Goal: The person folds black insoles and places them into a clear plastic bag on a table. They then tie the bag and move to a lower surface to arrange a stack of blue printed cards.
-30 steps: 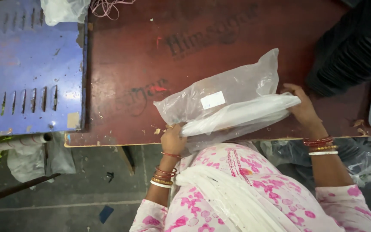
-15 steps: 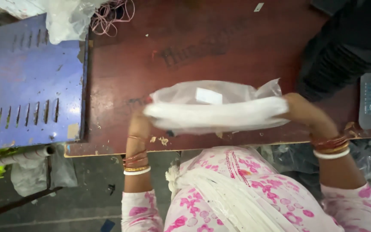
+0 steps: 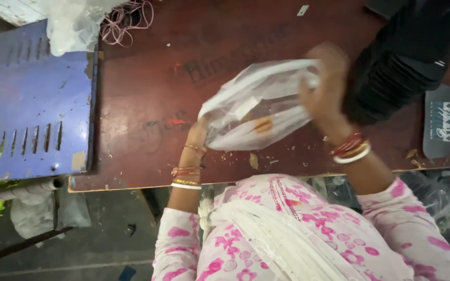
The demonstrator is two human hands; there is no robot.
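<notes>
A clear plastic bag point(image 3: 259, 106) with white folded material and a small white label inside is lifted over the dark red table point(image 3: 152, 99). My left hand point(image 3: 199, 136) grips its lower left end near the table's front edge. My right hand point(image 3: 325, 88), blurred by motion, grips the bag's upper right end, so the bag slants up to the right. Bangles sit on both wrists.
A blue slotted metal panel point(image 3: 27, 104) lies at the left. Crumpled clear plastic point(image 3: 74, 23) and pink rubber bands point(image 3: 128, 21) sit at the back left. A black garment point(image 3: 402, 62) and a dark flat pad point(image 3: 444, 127) lie at the right. Crumbs dot the front edge.
The bag went from lying flat and level between both hands to slanted; my right hand rose and swung left, and my left hand shifted right near the table edge.
</notes>
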